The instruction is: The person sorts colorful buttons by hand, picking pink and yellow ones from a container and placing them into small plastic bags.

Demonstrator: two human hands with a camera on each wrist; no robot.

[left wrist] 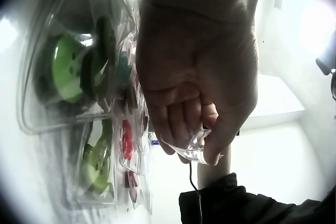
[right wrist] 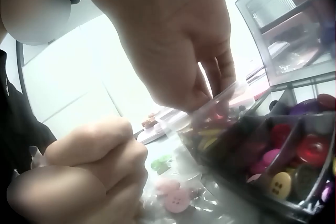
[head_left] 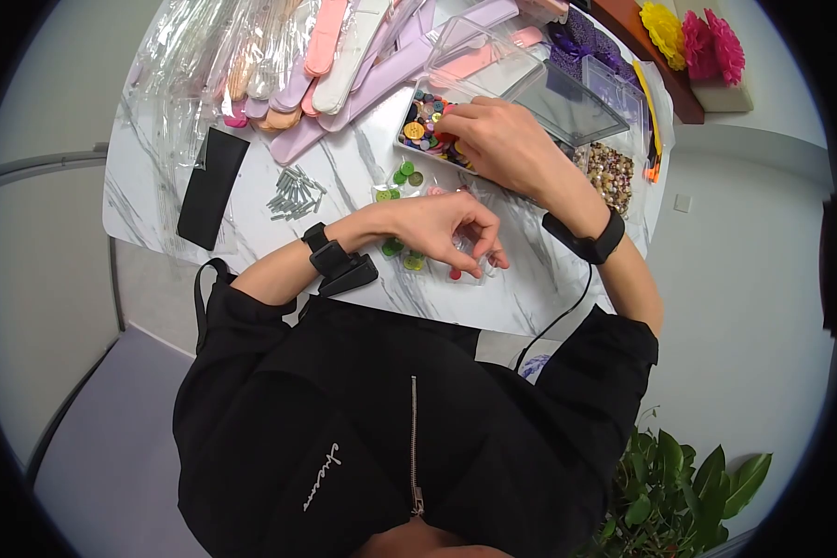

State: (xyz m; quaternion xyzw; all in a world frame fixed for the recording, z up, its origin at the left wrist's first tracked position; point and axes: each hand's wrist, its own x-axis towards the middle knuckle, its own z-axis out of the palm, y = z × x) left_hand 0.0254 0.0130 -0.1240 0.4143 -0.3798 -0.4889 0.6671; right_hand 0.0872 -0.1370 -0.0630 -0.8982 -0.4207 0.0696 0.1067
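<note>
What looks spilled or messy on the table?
Nothing looks spilled. The green buttons outside the button box sit in small clear bags; the left hand pinches another bag. Only the silver metal pieces lie in a loose, jumbled heap.

Room around the marble tabletop; light bright and even.

White tabletop (head_left: 530, 288) with grey veining and a rounded edge. Pale grey-white surfaces lie on either side; cannot tell whether wall or floor. Brown wooden ledge (head_left: 656, 65) at upper right, with yellow and pink paper flowers (head_left: 707, 42) beside it. Small white wall plate (head_left: 684, 203) near the tabletop edge. Green leafy plant (head_left: 679, 474) at lower right. Lavender-grey pad (head_left: 112, 446) at lower left.
</note>
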